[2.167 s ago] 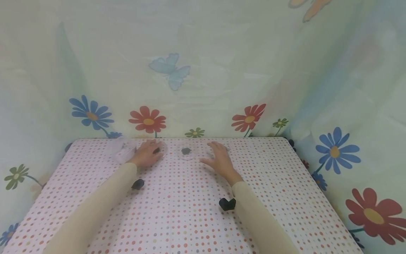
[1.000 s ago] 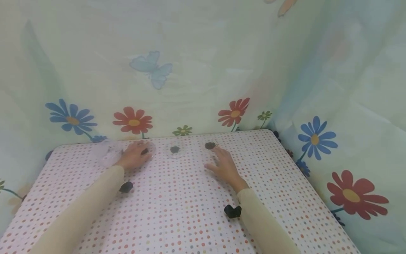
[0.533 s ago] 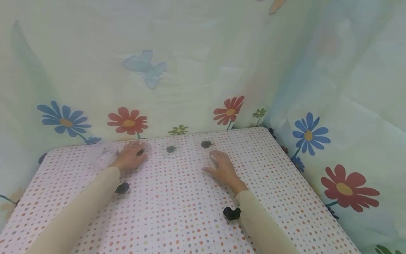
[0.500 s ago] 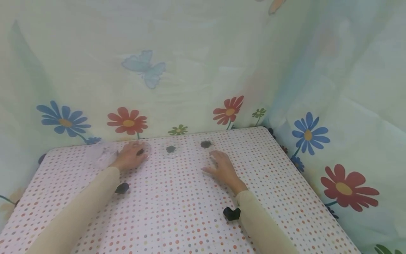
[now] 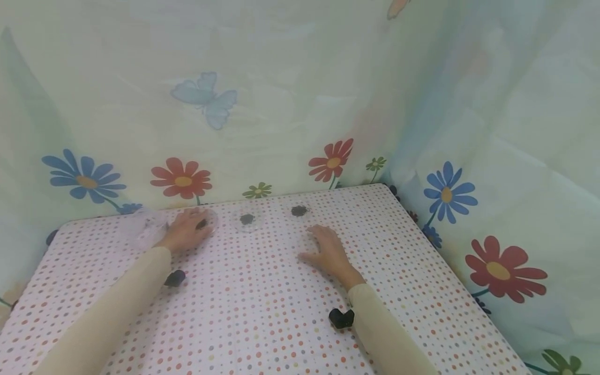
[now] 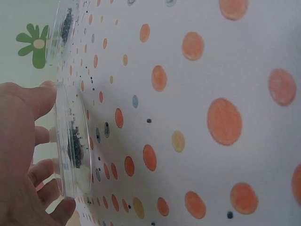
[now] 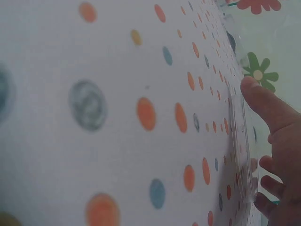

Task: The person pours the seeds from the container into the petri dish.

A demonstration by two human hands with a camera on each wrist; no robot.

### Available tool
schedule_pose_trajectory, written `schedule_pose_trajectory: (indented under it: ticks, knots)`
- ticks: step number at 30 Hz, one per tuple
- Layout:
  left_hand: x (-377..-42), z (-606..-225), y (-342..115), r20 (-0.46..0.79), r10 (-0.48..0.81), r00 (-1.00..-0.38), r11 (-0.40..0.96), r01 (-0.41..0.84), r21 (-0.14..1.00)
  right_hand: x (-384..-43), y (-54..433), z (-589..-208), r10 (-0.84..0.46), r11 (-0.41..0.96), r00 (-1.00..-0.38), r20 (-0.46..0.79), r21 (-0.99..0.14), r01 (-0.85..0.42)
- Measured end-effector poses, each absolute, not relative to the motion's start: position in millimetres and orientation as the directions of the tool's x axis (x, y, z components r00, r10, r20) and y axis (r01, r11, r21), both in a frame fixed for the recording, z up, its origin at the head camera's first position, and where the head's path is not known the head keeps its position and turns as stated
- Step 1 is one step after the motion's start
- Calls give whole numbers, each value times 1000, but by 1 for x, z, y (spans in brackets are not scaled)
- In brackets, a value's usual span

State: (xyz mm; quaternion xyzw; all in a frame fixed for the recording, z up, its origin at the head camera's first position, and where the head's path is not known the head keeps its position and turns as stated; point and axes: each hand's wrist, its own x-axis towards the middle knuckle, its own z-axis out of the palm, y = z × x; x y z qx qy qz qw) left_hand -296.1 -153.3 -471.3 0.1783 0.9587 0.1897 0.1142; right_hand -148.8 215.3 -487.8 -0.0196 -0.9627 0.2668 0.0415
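My left hand (image 5: 185, 232) is at the back left of the dotted table, thumb and fingers spanning the rim of a clear petri dish (image 6: 73, 136) that contains a small heap of dark granules (image 6: 74, 149). The right hand (image 5: 328, 255) is right of centre. In the right wrist view its thumb and fingers hold the edges of a shallow clear petri dish (image 7: 241, 146), close over the table and with no dark heap showing in it. Two more petri dishes with dark heaps lie between and beyond the hands: one in the middle (image 5: 247, 219), another farther right (image 5: 299, 211).
Clear, hard-to-see plastic pieces (image 5: 142, 229) lie left of my left hand. A white dotted cloth covers the table (image 5: 262, 312). Flower-printed curtains (image 5: 281, 104) rise behind it and along the right side. Black devices (image 5: 341, 317) sit at the wrists.
The right hand has drawn back toward me, uncovering the right-hand dark heap, which was hidden at first. My left hand keeps its place at its dish. The head view has swung right.
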Motion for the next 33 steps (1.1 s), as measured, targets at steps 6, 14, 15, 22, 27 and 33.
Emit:
schedule_pose_trajectory:
  ticks: [6,14,15,22,27,33]
  knots:
    - [-300,-475,-156,-154,391,-907,863,303,405,-147,216,-488,57,851,-997,42,-525,26]
    - [-301,-477,-156,-150,394,-907,864,309,398,-144,215,-489,54,860,-998,37,-510,28]
    - [-301,-477,-156,-147,395,-907,863,312,397,-144,215,-489,52,862,-998,39,-506,25]
    - [-299,-475,-156,-131,405,-905,859,327,393,-143,215,-489,45,877,-998,42,-480,19]
    - [-298,-473,-156,-128,401,-907,860,324,395,-142,214,-489,39,881,-998,47,-474,12]
    - [-298,-472,-155,-134,404,-905,857,323,401,-143,215,-490,48,880,-998,48,-474,19]
